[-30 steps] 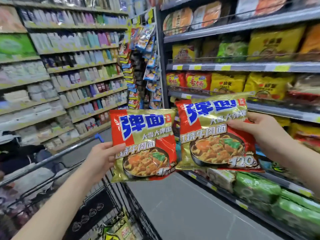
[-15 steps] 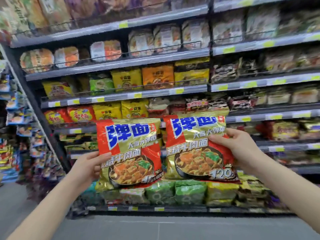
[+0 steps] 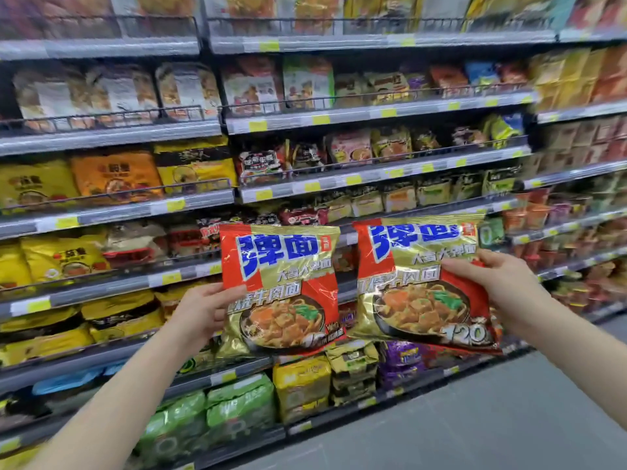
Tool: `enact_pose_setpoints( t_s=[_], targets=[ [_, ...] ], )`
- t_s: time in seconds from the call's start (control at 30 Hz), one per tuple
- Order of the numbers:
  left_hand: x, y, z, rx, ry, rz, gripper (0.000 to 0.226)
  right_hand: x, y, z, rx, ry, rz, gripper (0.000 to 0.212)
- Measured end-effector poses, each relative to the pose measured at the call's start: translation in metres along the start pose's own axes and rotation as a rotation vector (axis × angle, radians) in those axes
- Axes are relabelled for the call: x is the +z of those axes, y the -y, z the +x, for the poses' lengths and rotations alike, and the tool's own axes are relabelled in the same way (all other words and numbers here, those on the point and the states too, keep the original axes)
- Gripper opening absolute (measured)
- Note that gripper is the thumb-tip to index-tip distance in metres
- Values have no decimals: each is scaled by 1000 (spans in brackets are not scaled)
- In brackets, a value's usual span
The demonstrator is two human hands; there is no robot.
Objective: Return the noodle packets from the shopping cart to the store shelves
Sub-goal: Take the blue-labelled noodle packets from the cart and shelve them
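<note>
Thumbs lie across the fronts of both packets. Our left hand point(image 3: 200, 312) pinches the left noodle packet point(image 3: 283, 286) at its left edge; our right hand point(image 3: 495, 286) grips the right noodle packet point(image 3: 420, 283) at its right edge. We hold the two upright, side by side and apart, in front of the store shelves point(image 3: 373, 178). Behind them we see yellow packs point(image 3: 61, 259), then green packs point(image 3: 237, 405) lower down; labels there seem too blurred to read.

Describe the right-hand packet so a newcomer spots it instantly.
In front of the noodle shelves two red-gold packets are held up side by side. Take the one the right hand grips: the right packet. Unlike the left packet, it is tilted and shows "120".
</note>
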State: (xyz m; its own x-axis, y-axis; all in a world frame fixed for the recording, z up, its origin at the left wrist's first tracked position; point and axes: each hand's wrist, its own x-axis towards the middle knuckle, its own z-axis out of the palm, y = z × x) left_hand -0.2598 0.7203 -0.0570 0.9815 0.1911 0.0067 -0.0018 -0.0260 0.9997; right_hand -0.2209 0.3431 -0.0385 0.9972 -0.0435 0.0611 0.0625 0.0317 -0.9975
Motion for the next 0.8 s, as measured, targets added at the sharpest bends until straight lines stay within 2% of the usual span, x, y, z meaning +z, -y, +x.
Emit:
enact_pose_setpoints(
  t_s=[0.07, 0.13, 0.17, 0.23, 0.33, 0.4, 0.47, 0.53, 0.67, 0.8],
  targets=[
    [23, 1, 14, -14, 22, -24, 24, -24, -2, 11, 12, -44, 7, 98],
    [40, -1, 25, -28, 32, -36, 25, -41, -4, 24, 28, -73, -8, 103],
    [46, -2, 32, -33, 35, -26, 31, -47, -6, 30, 36, -82, -13, 95],
    [55, -2, 45, -43, 44, -9, 43, -54, -8, 41, 43, -83, -20, 67],
    [63, 1, 69, -52, 40, -20, 44, -56, -16, 62, 54, -87, -26, 30],
    [68, 4, 86, -59, 36, -22, 45, -55, -22, 81, 57, -107, -32, 21],
    [72, 7, 106, -62, 28, -47, 36, -53, -27, 104, 79, -105, -40, 31],
    [76, 8, 128, -67, 12, -64, 29, -49, -31, 130, 98, -89, -40, 56],
    [75, 15, 181, -24, 25, -51, 42, -37, -32, 189, 76, -70, -55, 65],
    [71, 20, 225, -48, -2, -46, 28, -20, -30, 253, 79, -7, -112, 95]
  ],
)
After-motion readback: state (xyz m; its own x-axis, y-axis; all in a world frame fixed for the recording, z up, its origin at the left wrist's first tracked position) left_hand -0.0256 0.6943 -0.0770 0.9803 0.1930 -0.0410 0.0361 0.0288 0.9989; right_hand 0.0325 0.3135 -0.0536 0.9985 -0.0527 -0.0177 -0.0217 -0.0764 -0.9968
